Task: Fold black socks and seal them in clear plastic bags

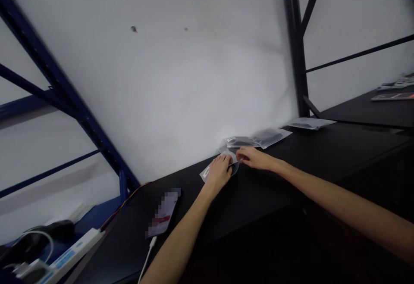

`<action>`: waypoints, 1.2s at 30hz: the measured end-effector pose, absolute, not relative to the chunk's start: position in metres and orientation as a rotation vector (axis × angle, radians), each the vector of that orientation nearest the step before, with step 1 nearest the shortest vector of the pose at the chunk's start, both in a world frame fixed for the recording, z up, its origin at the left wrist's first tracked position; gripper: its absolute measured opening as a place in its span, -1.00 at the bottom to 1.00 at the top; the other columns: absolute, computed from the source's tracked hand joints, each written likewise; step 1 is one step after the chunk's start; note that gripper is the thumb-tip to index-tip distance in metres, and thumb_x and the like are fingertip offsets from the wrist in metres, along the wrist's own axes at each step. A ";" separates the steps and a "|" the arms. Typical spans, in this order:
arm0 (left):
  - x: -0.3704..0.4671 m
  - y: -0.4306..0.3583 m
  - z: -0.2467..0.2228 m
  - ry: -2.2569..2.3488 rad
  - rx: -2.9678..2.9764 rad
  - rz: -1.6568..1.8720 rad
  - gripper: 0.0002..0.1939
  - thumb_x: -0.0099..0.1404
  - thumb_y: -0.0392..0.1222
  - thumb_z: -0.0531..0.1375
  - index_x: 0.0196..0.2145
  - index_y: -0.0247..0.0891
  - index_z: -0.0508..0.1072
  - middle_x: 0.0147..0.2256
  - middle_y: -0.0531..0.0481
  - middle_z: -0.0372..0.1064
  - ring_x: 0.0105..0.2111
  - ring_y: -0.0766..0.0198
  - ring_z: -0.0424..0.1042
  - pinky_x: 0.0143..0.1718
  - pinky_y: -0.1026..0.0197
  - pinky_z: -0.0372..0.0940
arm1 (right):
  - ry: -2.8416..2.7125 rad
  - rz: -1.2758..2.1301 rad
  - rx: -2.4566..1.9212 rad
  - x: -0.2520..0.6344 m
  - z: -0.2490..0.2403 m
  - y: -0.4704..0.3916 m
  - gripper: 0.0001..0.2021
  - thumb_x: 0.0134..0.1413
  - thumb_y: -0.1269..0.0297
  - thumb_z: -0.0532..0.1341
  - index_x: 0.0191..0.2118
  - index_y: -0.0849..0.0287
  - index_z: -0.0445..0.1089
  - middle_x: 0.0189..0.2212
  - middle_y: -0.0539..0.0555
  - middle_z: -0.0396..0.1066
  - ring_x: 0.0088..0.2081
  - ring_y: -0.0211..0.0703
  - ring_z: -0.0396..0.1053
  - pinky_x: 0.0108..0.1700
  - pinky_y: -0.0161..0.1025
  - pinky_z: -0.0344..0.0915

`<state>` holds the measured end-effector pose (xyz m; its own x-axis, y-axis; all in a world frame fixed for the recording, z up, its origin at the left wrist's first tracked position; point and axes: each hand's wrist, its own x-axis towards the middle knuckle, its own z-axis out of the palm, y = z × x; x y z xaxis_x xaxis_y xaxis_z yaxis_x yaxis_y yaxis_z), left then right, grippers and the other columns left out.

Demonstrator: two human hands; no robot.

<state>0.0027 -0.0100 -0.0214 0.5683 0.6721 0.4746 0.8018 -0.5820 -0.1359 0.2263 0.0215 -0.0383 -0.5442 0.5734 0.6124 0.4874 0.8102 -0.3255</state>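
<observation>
Both hands meet at a clear plastic bag [207, 173] with a small white label, on the black tabletop near the wall. My left hand [220, 172] lies over the bag with its fingers curled onto the plastic and its thumb underneath at the right side. My right hand [254, 158] pinches the bag's right edge between thumb and fingers. What the bag contains is covered by my hands. Just behind them lies another clear bag [242, 142] with a dark content, and a third bag [273, 136] sits against it on the right.
Farther right is one more flat translucent bag [310, 123]. A phone [164, 213] with a white charging cable [149, 251] lies at left on the table [258, 206]. A power strip [69, 256] is at lower left. Blue rack posts [64, 85] and a black post [296, 51] stand against the wall.
</observation>
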 end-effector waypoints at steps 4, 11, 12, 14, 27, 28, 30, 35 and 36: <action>-0.002 -0.006 -0.019 -1.210 -2.505 -0.540 -0.80 0.29 -0.44 0.11 -0.21 -0.16 0.34 -0.21 -0.02 0.41 -0.16 0.13 0.40 -0.09 0.11 0.26 | -2.262 0.208 -0.716 0.221 -0.038 0.019 -0.75 0.07 0.64 0.17 -0.21 0.16 0.39 -0.24 0.05 0.36 -0.25 -0.19 0.35 -0.15 -0.24 0.32; -0.003 -0.009 -0.015 -1.208 -2.567 -0.554 -0.73 0.25 -0.47 0.05 -0.19 -0.14 0.34 -0.23 -0.01 0.38 -0.22 0.17 0.40 -0.21 0.17 0.24 | -2.289 0.195 -0.686 0.224 -0.041 0.023 -0.73 0.10 0.63 0.15 -0.16 0.14 0.40 -0.19 0.06 0.36 -0.26 -0.22 0.35 -0.17 -0.26 0.31; -0.003 -0.010 -0.015 -1.211 -2.568 -0.554 -0.73 0.26 -0.47 0.05 -0.19 -0.13 0.34 -0.23 0.00 0.38 -0.22 0.17 0.40 -0.22 0.18 0.23 | -2.292 0.178 -0.689 0.225 -0.040 0.024 -0.74 0.11 0.62 0.16 -0.18 0.14 0.40 -0.20 0.05 0.36 -0.26 -0.21 0.34 -0.18 -0.26 0.30; -0.003 -0.012 -0.016 -1.234 -2.559 -0.545 -0.72 0.25 -0.46 0.06 -0.18 -0.13 0.34 -0.22 0.00 0.38 -0.23 0.17 0.41 -0.24 0.18 0.23 | -2.301 0.147 -0.694 0.226 -0.039 0.023 -0.77 0.12 0.61 0.16 -0.20 0.14 0.41 -0.23 0.04 0.37 -0.26 -0.20 0.34 -0.18 -0.26 0.28; 0.013 -0.025 -0.024 -1.205 -2.520 -0.695 -0.83 0.34 -0.10 0.25 -0.17 -0.18 0.41 -0.14 -0.03 0.46 -0.10 0.11 0.45 0.01 0.06 0.27 | -2.302 0.293 -0.682 0.221 -0.032 0.008 -0.92 0.16 0.48 0.25 -0.27 0.16 0.39 -0.30 0.02 0.45 -0.30 -0.20 0.37 -0.25 -0.27 0.28; 0.014 -0.025 -0.024 -1.213 -2.516 -0.708 -0.84 0.35 -0.09 0.24 -0.17 -0.19 0.41 -0.14 -0.02 0.47 -0.10 0.11 0.46 0.01 0.05 0.27 | -2.298 0.305 -0.677 0.220 -0.032 0.007 -0.91 0.15 0.48 0.25 -0.27 0.16 0.39 -0.30 0.02 0.44 -0.31 -0.20 0.37 -0.26 -0.27 0.28; 0.014 -0.025 -0.023 -1.236 -2.518 -0.717 -0.85 0.37 -0.09 0.23 -0.18 -0.19 0.43 -0.15 -0.03 0.48 -0.12 0.11 0.47 -0.01 0.04 0.27 | -2.297 0.311 -0.674 0.220 -0.031 0.005 -0.91 0.15 0.48 0.25 -0.29 0.16 0.39 -0.30 0.02 0.44 -0.32 -0.21 0.36 -0.27 -0.27 0.28; 0.016 -0.027 -0.021 -1.291 -2.519 -0.723 -0.88 0.30 -0.15 0.26 -0.22 -0.19 0.45 -0.16 -0.04 0.50 -0.12 0.09 0.48 -0.03 0.02 0.27 | -2.302 0.238 -0.703 0.219 -0.034 0.008 -0.88 0.13 0.50 0.24 -0.27 0.14 0.41 -0.30 0.00 0.44 -0.33 -0.22 0.36 -0.28 -0.27 0.25; 0.017 -0.028 -0.021 -1.302 -2.515 -0.726 -0.87 0.28 -0.15 0.26 -0.22 -0.20 0.45 -0.17 -0.04 0.50 -0.12 0.08 0.48 -0.02 0.02 0.27 | -2.303 0.226 -0.699 0.219 -0.034 0.008 -0.87 0.12 0.52 0.23 -0.26 0.14 0.40 -0.30 0.00 0.44 -0.33 -0.22 0.35 -0.28 -0.27 0.25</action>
